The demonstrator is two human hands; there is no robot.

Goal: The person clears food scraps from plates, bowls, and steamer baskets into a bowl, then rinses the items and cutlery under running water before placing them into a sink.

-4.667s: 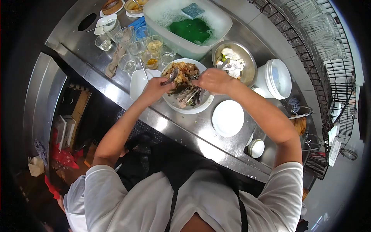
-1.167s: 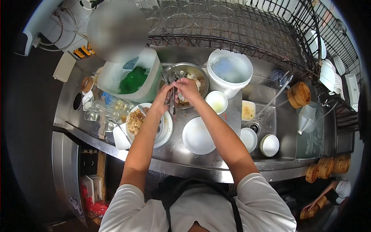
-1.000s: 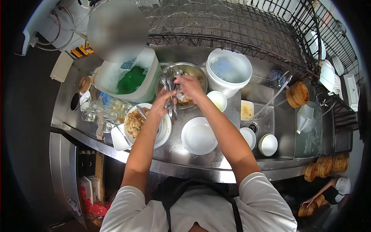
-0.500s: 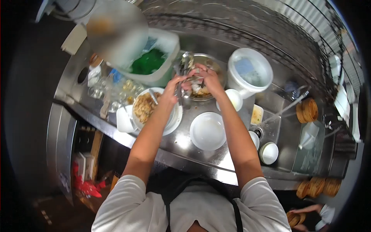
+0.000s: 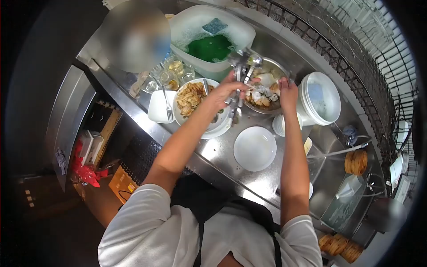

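Note:
My left hand is closed around a bunch of metal spoons, their bowls pointing up and away from me. The spoons hang by the left side of a round metal bowl that holds food scraps and crumpled white pieces. At the bowl's right rim is my right hand, fingers pinched together; what they grip is hidden. Left of my left wrist, a white plate heaped with noodle-like food rests on other plates, with cutlery on it. An unoccupied white plate lies between my forearms.
Behind the spoons stands a white tub of green soapy liquid. A white bucket is right of the bowl. Glasses and a square white dish with a fork are at left. Bamboo steamers sit by the sink at right.
My hands have moved apart: the left stays with the spoons to the left of the bowl, the right has shifted to the bowl's right rim. The view has turned and moved left.

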